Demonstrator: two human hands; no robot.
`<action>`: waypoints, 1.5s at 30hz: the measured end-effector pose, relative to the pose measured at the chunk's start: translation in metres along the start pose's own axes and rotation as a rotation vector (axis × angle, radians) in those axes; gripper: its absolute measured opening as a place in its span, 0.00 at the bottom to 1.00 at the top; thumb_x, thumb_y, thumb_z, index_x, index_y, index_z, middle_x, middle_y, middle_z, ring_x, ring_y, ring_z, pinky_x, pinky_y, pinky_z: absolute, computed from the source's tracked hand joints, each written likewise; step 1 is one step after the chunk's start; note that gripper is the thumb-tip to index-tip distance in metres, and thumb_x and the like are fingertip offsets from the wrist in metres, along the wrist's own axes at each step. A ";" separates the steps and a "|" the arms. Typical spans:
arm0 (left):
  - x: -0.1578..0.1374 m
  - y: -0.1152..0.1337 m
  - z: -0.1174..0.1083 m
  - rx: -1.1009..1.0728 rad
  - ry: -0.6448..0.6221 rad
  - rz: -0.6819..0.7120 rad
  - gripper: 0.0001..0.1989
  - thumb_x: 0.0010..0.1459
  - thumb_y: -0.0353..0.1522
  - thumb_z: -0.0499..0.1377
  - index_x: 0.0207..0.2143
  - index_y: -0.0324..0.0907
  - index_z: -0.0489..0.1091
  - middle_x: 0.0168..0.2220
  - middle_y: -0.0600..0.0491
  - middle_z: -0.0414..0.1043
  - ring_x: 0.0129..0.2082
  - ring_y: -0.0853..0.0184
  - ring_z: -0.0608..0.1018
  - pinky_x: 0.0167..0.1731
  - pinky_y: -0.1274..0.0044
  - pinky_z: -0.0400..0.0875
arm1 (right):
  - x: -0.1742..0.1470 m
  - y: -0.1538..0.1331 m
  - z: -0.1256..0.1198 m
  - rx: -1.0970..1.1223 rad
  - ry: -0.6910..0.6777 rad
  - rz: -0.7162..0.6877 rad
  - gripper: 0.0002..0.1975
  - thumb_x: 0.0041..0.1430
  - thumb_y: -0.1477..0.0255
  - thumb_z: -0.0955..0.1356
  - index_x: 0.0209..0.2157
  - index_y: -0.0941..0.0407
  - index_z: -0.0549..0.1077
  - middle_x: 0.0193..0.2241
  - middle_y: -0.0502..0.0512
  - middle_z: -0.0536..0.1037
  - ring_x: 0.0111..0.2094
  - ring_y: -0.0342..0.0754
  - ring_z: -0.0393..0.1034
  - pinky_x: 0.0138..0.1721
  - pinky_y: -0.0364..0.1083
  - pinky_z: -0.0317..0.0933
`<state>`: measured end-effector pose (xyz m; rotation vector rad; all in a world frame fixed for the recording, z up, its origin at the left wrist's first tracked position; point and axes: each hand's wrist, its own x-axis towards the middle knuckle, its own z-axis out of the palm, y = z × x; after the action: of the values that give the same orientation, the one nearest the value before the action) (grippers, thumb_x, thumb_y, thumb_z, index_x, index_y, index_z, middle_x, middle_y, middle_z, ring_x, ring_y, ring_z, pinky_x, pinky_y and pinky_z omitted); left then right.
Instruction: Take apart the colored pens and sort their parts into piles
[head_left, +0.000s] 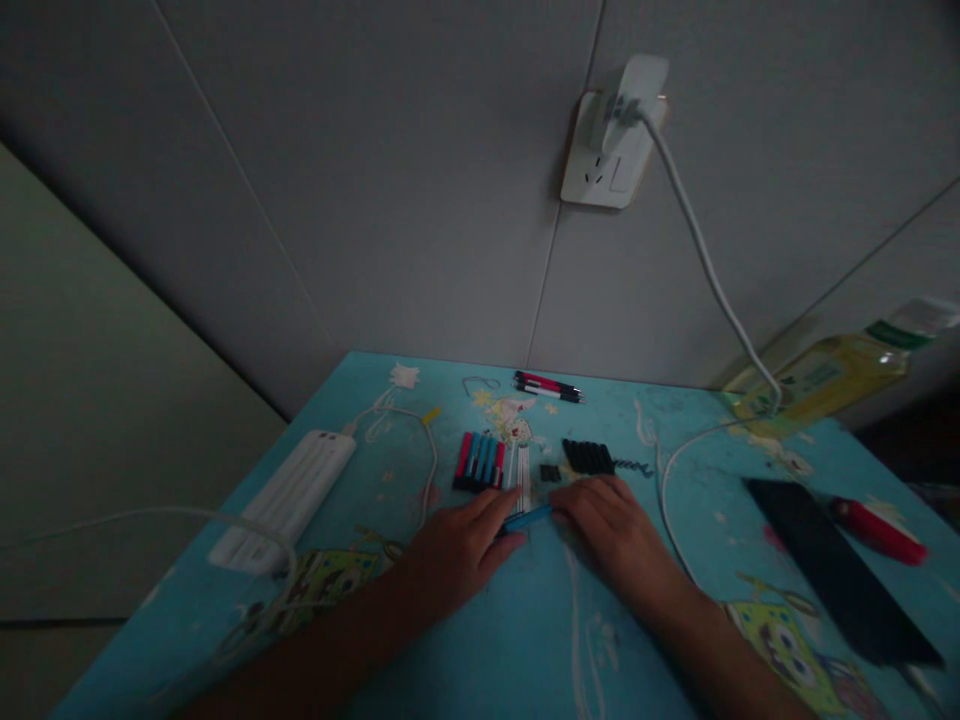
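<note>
A blue pen barrel (529,517) with a dark end lies level between my two hands, low over the table. My left hand (469,540) pinches its dark left end between thumb and fingers. The fingers of my right hand (611,525) close on its right end. Just beyond my left hand is a row of red and blue pen barrels (480,460) with dark ends. White thin refills (523,468) lie beside them, partly behind my fingers. Small dark pieces (550,472), a row of black pen parts (588,457) and dark springs (634,467) are past my right hand.
Several red, black and white pens (547,387) lie near the wall. A white power strip (285,500) with cables is at left. On the right are a bottle of yellow liquid (832,375), a black flat strip (840,570) and a red object (881,530). A charger (634,95) hangs in the wall socket.
</note>
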<state>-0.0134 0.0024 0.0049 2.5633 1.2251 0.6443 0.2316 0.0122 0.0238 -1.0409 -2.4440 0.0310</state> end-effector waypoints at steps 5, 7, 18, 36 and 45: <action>0.001 0.000 -0.002 0.047 -0.026 -0.013 0.22 0.70 0.35 0.49 0.64 0.40 0.57 0.51 0.44 0.73 0.44 0.60 0.79 0.43 0.68 0.74 | -0.015 0.026 -0.012 -0.023 0.068 0.083 0.07 0.69 0.73 0.64 0.45 0.55 0.71 0.38 0.56 0.79 0.40 0.51 0.72 0.43 0.52 0.63; 0.001 -0.001 0.000 0.073 -0.056 -0.019 0.20 0.70 0.32 0.48 0.63 0.40 0.59 0.49 0.46 0.74 0.41 0.61 0.80 0.42 0.69 0.74 | -0.019 0.034 -0.013 -0.030 0.111 0.110 0.07 0.68 0.73 0.64 0.46 0.54 0.71 0.38 0.56 0.79 0.39 0.52 0.72 0.42 0.52 0.63; 0.003 -0.003 0.007 0.191 -0.125 -0.014 0.17 0.67 0.26 0.51 0.56 0.45 0.67 0.39 0.52 0.75 0.31 0.66 0.79 0.35 0.74 0.72 | -0.016 0.025 -0.009 0.004 0.108 0.104 0.06 0.67 0.72 0.65 0.44 0.53 0.72 0.37 0.55 0.79 0.38 0.51 0.73 0.42 0.52 0.63; 0.004 -0.003 0.009 0.158 -0.142 -0.012 0.13 0.66 0.27 0.55 0.50 0.47 0.72 0.47 0.54 0.74 0.36 0.65 0.80 0.35 0.73 0.75 | -0.015 0.019 -0.007 0.061 0.054 0.110 0.06 0.67 0.73 0.66 0.44 0.54 0.72 0.38 0.54 0.79 0.39 0.50 0.72 0.44 0.52 0.62; 0.005 -0.004 0.013 0.140 -0.098 0.002 0.09 0.67 0.30 0.54 0.44 0.43 0.74 0.47 0.51 0.74 0.35 0.66 0.80 0.35 0.74 0.74 | -0.016 0.017 -0.001 0.098 0.013 0.132 0.07 0.67 0.72 0.65 0.45 0.54 0.73 0.38 0.54 0.79 0.39 0.50 0.72 0.45 0.52 0.62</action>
<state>-0.0071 0.0084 -0.0066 2.6737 1.2778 0.4416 0.2529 0.0133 0.0151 -1.1522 -2.3339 0.1850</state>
